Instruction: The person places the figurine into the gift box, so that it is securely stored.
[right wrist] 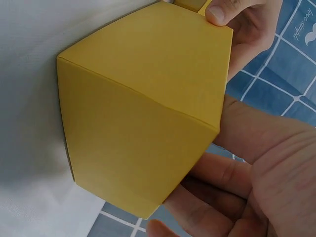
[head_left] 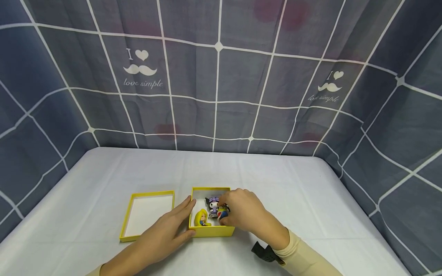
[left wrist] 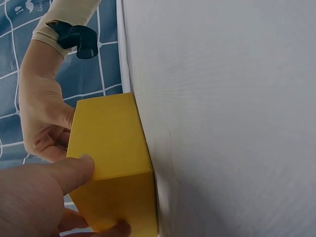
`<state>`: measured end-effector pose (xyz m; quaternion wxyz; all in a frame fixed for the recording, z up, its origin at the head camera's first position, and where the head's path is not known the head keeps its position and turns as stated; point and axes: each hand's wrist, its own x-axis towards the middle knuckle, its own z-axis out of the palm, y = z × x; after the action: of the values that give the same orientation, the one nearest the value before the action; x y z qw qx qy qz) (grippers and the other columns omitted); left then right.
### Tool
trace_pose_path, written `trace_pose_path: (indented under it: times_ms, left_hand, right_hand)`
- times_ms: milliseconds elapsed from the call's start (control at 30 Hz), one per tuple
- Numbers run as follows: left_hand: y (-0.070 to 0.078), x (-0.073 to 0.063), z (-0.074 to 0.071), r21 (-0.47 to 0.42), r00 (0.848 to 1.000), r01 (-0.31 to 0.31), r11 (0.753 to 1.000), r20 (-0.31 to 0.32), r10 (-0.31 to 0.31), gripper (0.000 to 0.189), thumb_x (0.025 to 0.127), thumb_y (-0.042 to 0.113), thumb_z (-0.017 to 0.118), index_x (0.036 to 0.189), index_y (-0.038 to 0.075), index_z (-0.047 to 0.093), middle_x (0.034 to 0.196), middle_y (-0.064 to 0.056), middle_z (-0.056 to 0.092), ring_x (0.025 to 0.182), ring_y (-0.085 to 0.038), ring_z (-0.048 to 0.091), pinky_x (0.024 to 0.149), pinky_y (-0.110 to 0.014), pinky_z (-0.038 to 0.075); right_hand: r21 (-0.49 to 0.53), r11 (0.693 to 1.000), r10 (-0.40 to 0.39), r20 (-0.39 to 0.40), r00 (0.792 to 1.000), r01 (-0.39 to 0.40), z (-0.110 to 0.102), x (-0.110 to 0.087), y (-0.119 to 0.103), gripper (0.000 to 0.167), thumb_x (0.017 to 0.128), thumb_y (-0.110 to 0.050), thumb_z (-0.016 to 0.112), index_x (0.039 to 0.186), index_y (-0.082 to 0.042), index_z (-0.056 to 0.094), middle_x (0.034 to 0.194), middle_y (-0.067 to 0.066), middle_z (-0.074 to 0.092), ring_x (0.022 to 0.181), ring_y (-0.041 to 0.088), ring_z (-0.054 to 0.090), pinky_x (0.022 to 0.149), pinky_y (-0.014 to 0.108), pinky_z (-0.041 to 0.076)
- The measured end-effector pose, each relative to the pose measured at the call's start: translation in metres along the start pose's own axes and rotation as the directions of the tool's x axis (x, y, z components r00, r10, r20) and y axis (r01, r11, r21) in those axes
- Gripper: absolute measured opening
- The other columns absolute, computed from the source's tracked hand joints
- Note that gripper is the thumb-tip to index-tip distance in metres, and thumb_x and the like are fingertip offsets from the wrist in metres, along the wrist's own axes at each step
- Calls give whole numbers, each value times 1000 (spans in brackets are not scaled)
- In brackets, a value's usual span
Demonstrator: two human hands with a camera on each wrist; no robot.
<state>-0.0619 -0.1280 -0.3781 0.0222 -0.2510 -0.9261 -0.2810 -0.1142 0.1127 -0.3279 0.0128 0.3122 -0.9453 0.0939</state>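
Observation:
A yellow open box (head_left: 212,231) with a white inside stands on the table. My left hand (head_left: 169,228) holds its near left corner, with the thumb on the near face and the fingers along the left side; in the left wrist view the thumb presses the yellow box (left wrist: 111,133). My right hand (head_left: 243,211) reaches in over the right wall and grips a small figurine (head_left: 222,213) with blue, yellow and red on it, partly hidden by the fingers. Beside it in the box are a black-and-purple figurine (head_left: 213,207) and a yellow-haired figurine (head_left: 201,218).
The yellow-rimmed lid (head_left: 128,214) lies inside-up to the left of the box, near my left forearm. A white cloth (head_left: 293,191) covers the table. Grey checked curtains (head_left: 193,76) hang behind it and at both sides. A black wrist mount (head_left: 264,252) sits at my right sleeve.

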Motion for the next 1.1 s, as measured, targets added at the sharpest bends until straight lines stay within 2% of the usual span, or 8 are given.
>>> trace_pose_path:
  times_ms: [133, 300, 500, 633, 833, 1100]
  left_hand:
    - [0, -1, 0, -5, 1000, 5, 1000, 1, -5, 78, 90, 36, 70, 152, 6, 33, 157, -15, 26, 139, -26, 33, 108, -43, 35]
    - [1, 0, 0, 0, 1000, 13, 1000, 2, -13, 78, 90, 36, 70, 152, 6, 33, 157, -14, 26, 139, -26, 33, 108, -43, 35]
    - [1, 0, 1, -6, 1000, 7, 1000, 4, -7, 78, 91, 36, 70, 152, 6, 33, 157, -14, 25, 139, -25, 32, 109, -42, 34]
    - [1, 0, 0, 5, 1000, 6, 1000, -3, -6, 78, 90, 36, 70, 152, 6, 33, 157, -14, 25, 139, -25, 32, 109, -42, 35]
    - [1, -1, 1, 0, 1000, 1, 1000, -3, -1, 77, 90, 35, 70, 152, 6, 33, 157, -14, 26, 139, -24, 32, 109, -42, 34]
    - [2, -1, 1, 4, 1000, 2, 1000, -9, -2, 78, 90, 35, 71, 152, 6, 34, 157, -13, 26, 139, -26, 33, 109, -43, 34]
  right_hand:
    - [3, 1000, -9, 4, 1000, 9, 1, 1, 1, 37, 65, -34, 91, 95, -17, 78, 84, -12, 68, 68, 3, 53, 56, 26, 47]
    - [-14, 999, -50, 19, 999, 50, 1, 3, 2, 32, 63, -35, 92, 87, -18, 78, 74, -16, 63, 63, 3, 52, 53, 25, 45]
    - [-59, 994, -87, 50, 995, 90, 3, 5, 4, 30, 63, -34, 93, 85, -19, 78, 80, -14, 68, 68, 4, 59, 57, 26, 51]
    - [-93, 991, -89, 63, 994, 95, 3, 7, 4, 26, 63, -31, 93, 81, -21, 78, 76, -15, 67, 63, 3, 55, 55, 25, 50]
    - [-119, 987, -98, 65, 993, 105, 4, 9, 3, 24, 62, -34, 92, 73, -22, 74, 64, -18, 58, 55, 2, 48, 48, 23, 44]
    - [-177, 979, -88, 89, 992, 102, 5, 11, 0, 23, 65, -38, 90, 69, -24, 73, 61, -18, 57, 54, 3, 47, 50, 25, 46]
